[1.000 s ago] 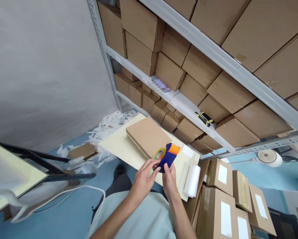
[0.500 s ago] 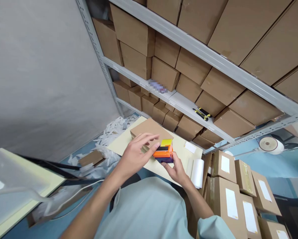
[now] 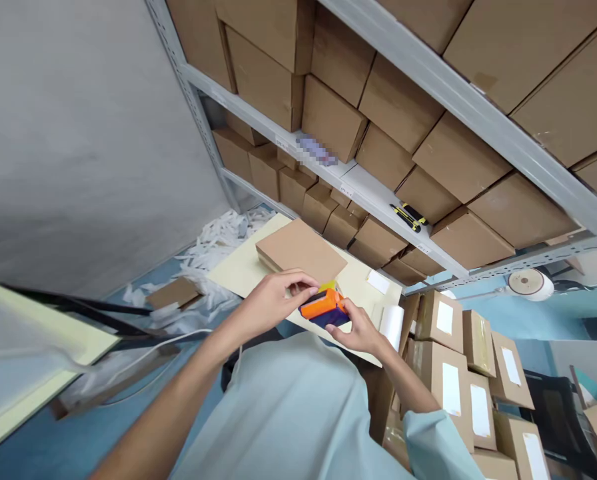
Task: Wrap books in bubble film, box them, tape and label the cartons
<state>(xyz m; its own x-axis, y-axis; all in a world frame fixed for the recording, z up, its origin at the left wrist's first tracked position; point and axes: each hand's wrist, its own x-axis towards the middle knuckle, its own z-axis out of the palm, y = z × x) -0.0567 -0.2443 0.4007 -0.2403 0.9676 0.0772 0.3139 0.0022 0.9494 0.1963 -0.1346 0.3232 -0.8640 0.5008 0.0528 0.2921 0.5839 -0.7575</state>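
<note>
A small boxy item (image 3: 322, 308), orange on top and dark purple below, is in my right hand (image 3: 359, 329), whose fingers wrap round its right side. A yellow flap (image 3: 328, 285) stands up at its far edge. My left hand (image 3: 273, 299) has its thumb and fingers pinched together at the item's left far corner, beside the flap; the fingertips partly cover it. Just beyond both hands lies a flat brown cardboard box (image 3: 302, 250) on the pale yellow table (image 3: 238, 260).
A white roll (image 3: 392, 325) and a white paper slip (image 3: 378, 281) lie on the table's right. Boxes fill the shelving (image 3: 403, 133) ahead, where yellow-black cutters (image 3: 407, 217) lie. Labelled cartons (image 3: 441, 373) are stacked at right. Paper scraps (image 3: 218, 247) cover the floor at left.
My left hand's raised fingers have come down and closed at the item's far edge. The item has tilted, and less of its yellow flap shows. My view has shifted slightly.
</note>
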